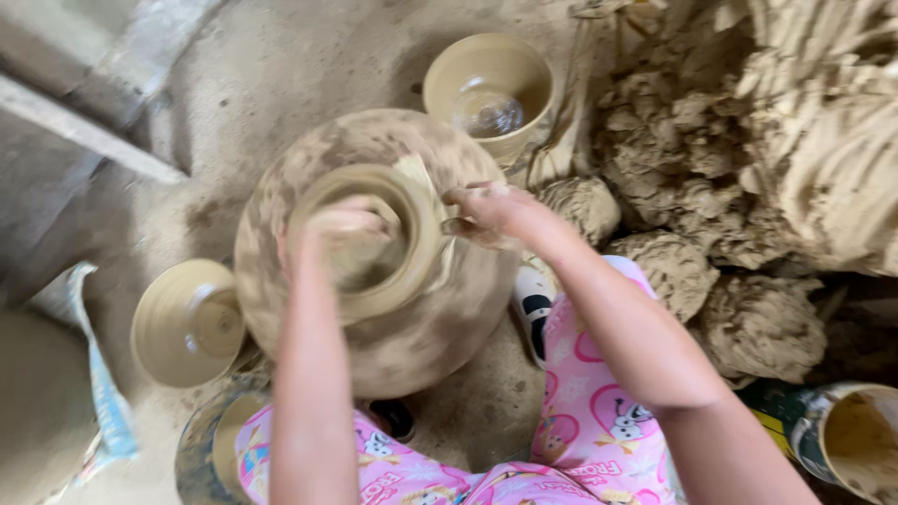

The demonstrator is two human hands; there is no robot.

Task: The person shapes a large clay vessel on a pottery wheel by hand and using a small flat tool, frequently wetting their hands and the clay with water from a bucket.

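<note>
At the near edge of the floor: knees in pink patterned trousers (pixel 589 411) frame the wheel, with a dark-and-white shoe (pixel 535 307) beside it.
Left hand: the left hand (pixel 339 232) reaches down inside the clay pot, fingers curled against the inner wall; blur hides how tightly, but it looks loosely closed on the clay.
Right hand: the right hand (pixel 486 210) presses on the pot's rim from the outside right, fingers bent and pinching the wet edge.
Clay pot: the clay pot (pixel 416 238) sits at the centre of the round wheel head (pixel 412 346), which is smeared with slip.
Left of the wheel: a finished clay bowl (pixel 187 323) rests on the floor, just beside the wheel.
Right, near: a paint-stained bucket (pixel 856 440) stands at the floor's edge.
Right, farther: lumps of raw clay (pixel 739 234) are piled up.
Far side: a water bowl (pixel 488 89) stands beyond the wheel.
</note>
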